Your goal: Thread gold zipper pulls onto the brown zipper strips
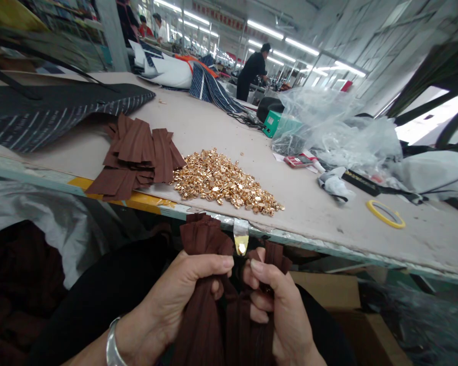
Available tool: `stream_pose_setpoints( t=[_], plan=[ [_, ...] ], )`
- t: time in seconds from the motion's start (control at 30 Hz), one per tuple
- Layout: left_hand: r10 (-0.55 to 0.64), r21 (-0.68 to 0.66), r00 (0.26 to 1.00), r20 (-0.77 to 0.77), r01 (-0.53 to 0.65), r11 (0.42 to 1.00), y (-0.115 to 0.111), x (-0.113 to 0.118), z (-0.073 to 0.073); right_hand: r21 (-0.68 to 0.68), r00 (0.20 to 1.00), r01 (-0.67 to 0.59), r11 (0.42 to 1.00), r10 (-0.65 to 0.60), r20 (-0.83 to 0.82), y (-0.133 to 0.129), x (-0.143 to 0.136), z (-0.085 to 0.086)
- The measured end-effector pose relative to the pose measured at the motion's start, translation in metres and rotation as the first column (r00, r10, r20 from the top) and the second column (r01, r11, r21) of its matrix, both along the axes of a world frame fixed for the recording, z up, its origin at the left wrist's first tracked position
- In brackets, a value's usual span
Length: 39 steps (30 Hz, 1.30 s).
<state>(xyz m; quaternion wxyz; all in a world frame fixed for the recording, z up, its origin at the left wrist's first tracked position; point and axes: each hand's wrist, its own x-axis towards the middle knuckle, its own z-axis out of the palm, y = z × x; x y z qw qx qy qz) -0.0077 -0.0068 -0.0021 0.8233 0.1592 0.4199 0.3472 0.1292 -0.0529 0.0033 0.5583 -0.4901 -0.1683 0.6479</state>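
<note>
Brown zipper strips [198, 325] hang in a bunch from my left hand [175, 295], its thumb pressed along their upper ends. My right hand [278, 305] is closed, pinching the end of a brown zipper strip [277, 256], with more strips hanging below the fingers. Between the two hands, a small metal holder [241, 235] is fixed to the table edge with a gold zipper slider [241, 248] at its tip. Just beyond lies a heap of gold zipper sliders [221, 178]. Left of that heap is a stack of brown zipper strips [137, 152].
On the table [309, 218] are a roll of yellow tape [385, 213], clear plastic bags [339, 122], a green box [272, 123] and dark striped fabric [61, 112]. A cardboard box [351, 320] stands below at right. A person in dark clothes [252, 71] stands farther back.
</note>
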Motion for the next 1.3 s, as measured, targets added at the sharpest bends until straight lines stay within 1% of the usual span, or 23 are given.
stream_pose_setpoints(
  t=[0.17, 0.37, 0.53, 0.63, 0.8, 0.93, 1.13, 1.3],
  plan=[
    [-0.084, 0.083, 0.996, 0.036, 0.081, 0.993, 0.002, 0.0, 0.003, -0.012, 1.0, -0.017, 1.0, 0.017, 0.014, 0.0, 0.003, -0.006],
    [-0.144, 0.151, 0.987, 0.069, 0.132, 0.98, 0.003, 0.001, 0.007, -0.006, 0.999, -0.023, 1.0, 0.023, 0.024, 0.002, 0.0, -0.001],
    [-0.139, 0.146, 0.982, 0.124, 0.121, 0.982, 0.006, 0.002, 0.007, -0.015, 1.0, -0.018, 1.0, 0.019, 0.021, 0.004, -0.001, 0.0],
    [-0.155, 0.142, 0.977, 0.144, 0.135, 0.981, 0.009, 0.002, 0.006, -0.004, 0.999, -0.028, 1.0, 0.028, 0.022, 0.005, -0.002, 0.0],
    [-0.138, 0.157, 0.985, 0.109, 0.12, 0.98, 0.01, 0.003, 0.006, -0.001, 1.0, -0.018, 1.0, 0.018, 0.008, 0.007, -0.004, 0.002],
    [-0.156, 0.167, 0.984, 0.083, 0.141, 0.976, 0.008, 0.003, 0.006, -0.004, 1.0, -0.008, 1.0, 0.008, 0.018, 0.008, -0.006, 0.004],
    [-0.156, 0.258, 0.988, 0.016, 0.147, 0.955, 0.009, 0.003, 0.005, 0.0, 0.998, 0.028, 1.0, -0.028, 0.057, 0.009, -0.009, 0.003],
    [-0.11, 0.309, 0.993, -0.049, 0.12, 0.943, 0.011, 0.004, 0.006, 0.031, 0.999, 0.017, 0.999, -0.018, 0.051, 0.012, -0.008, -0.002]
  ],
)
